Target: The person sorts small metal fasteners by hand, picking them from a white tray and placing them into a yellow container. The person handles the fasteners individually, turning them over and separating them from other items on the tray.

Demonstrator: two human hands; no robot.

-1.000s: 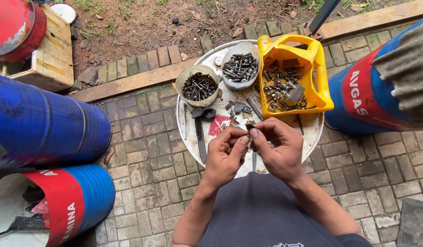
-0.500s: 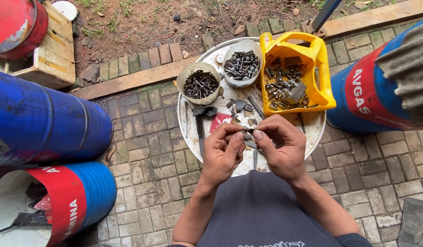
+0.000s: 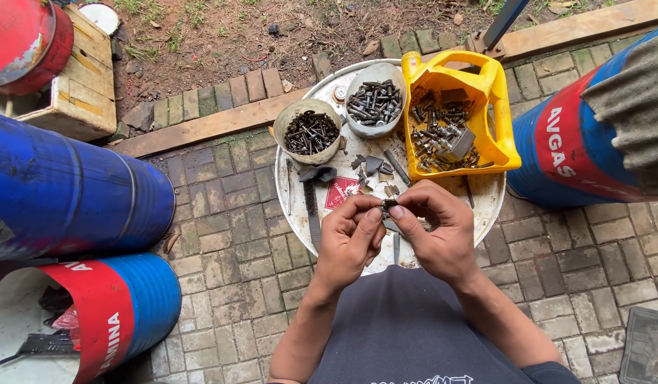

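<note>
Over the round tray [image 3: 300, 213], both hands' fingers [image 3: 375, 213] pinch a small bolt [image 3: 389, 205].

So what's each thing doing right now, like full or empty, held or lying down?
Small metal part: pinched between both hands.
Left hand: gripping the part.
Right hand: gripping the part.
Yellow cut-open jug: holds bolts.
Two round tubs: filled with screws.
White round tray: scattered with bits.
Blue drum: lying sideways.

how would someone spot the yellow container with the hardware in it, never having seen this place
Find the round white tray on the brick paving between the blue drums. The yellow container sits on its far right edge. Unlike the two round bowls beside it, it is a bright yellow cut-open jug holding bolts.
</note>
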